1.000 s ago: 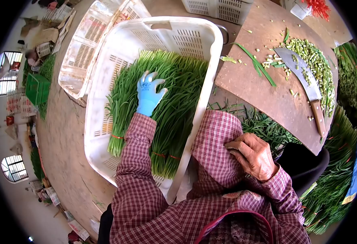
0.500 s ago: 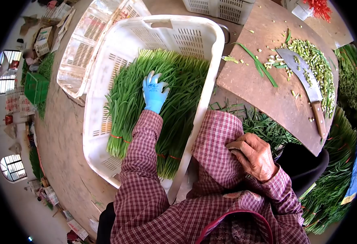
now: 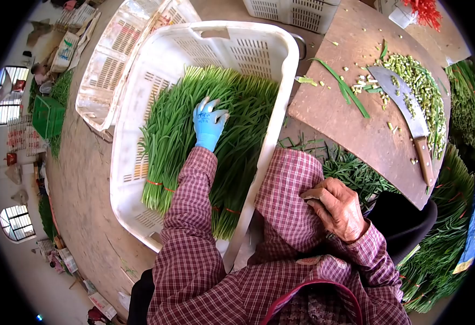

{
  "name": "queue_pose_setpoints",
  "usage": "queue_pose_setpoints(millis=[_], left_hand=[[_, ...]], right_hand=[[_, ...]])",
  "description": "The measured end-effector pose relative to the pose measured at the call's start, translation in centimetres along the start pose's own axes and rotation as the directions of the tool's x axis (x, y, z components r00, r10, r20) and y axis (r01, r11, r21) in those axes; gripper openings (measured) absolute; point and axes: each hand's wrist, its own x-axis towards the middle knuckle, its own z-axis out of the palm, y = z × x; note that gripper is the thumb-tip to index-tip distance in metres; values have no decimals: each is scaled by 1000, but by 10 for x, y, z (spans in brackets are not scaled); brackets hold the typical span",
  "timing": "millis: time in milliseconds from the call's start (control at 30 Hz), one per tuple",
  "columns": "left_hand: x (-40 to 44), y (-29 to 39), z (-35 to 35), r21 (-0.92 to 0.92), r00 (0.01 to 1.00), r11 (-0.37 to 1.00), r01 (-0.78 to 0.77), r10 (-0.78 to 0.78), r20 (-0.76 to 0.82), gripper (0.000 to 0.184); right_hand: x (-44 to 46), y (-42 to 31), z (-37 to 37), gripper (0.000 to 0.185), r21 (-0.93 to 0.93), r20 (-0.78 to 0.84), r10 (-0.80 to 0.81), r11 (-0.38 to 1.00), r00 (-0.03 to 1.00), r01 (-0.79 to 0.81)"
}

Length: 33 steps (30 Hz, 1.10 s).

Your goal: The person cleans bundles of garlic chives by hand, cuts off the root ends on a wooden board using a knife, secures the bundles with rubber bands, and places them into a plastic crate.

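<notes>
My left hand [image 3: 209,127], in a blue glove with pale fingertips, lies on top of bundles of garlic chives [image 3: 172,130]. Its fingers are apart and slightly bent, not wrapped round any bundle. These bundles fill much of a white plastic crate [image 3: 121,187], pale cut ends toward its far side, with orange bands [image 3: 154,182] round the near part. Bare and curled, my right hand [image 3: 339,208] rests against the checked cloth over my knee [image 3: 289,184]. Its thumb and forefinger come together; whatever may be between them is hidden.
At right, a board [image 3: 324,97] bears a large knife [image 3: 405,103] and chopped green pieces [image 3: 435,103]. Another white crate [image 3: 99,86] stands left of mine. Loose leaves [image 3: 351,170] lie under the board; more chives [image 3: 443,254] are piled at right, beside a black container [image 3: 405,216].
My left hand has shifted slightly right and toward me over the chives, its fingers bending more. My right hand stays in place.
</notes>
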Motion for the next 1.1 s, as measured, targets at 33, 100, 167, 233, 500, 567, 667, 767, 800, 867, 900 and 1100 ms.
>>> queue_pose_setpoints(millis=[33,100,167,233,500,567,667,767,800,867,900,1100], left_hand=[[0,-1,2,-9,1000,1000,6,-6,-1,8],[0,-2,5,-17,1000,1000,13,-13,-4,7],[0,-1,7,3,1000,1000,-1,1,-30,7],[0,2,10,7,999,1000,14,-14,-31,6],[2,7,20,-11,994,998,-64,63,-85,4],[7,15,23,-11,993,998,-63,62,-102,6],[21,27,26,-124,988,992,-14,-5,-154,6],[45,42,12,-321,983,947,7,-66,-174,8],[53,63,-13,-400,981,916,41,-113,-157,12],[65,91,-46,-564,974,823,65,-176,-144,17],[70,112,-70,-632,986,771,77,-152,-66,19],[79,171,-119,-813,976,583,-1,178,126,49]], right_hand=[[0,0,0,25,0,-1,0,1000,1000,0],[1,0,0,24,-4,-6,1,1000,1000,-1],[1,0,0,24,-8,-2,1,1000,1000,-1],[1,-1,0,23,-13,3,3,1000,1000,-3],[2,-1,-1,23,1,19,26,1000,999,-26],[1,-2,0,23,6,20,20,1000,1000,-21],[2,-2,0,24,13,10,14,1000,1000,-14],[-1,-4,0,21,-9,-31,2,1000,1000,-2],[-2,-1,2,24,-13,-30,-21,1000,999,20],[-11,7,7,27,-59,-53,-50,997,997,47],[-17,13,11,28,-88,-63,-66,994,996,60],[-48,33,6,21,-176,-186,-80,983,979,47]])
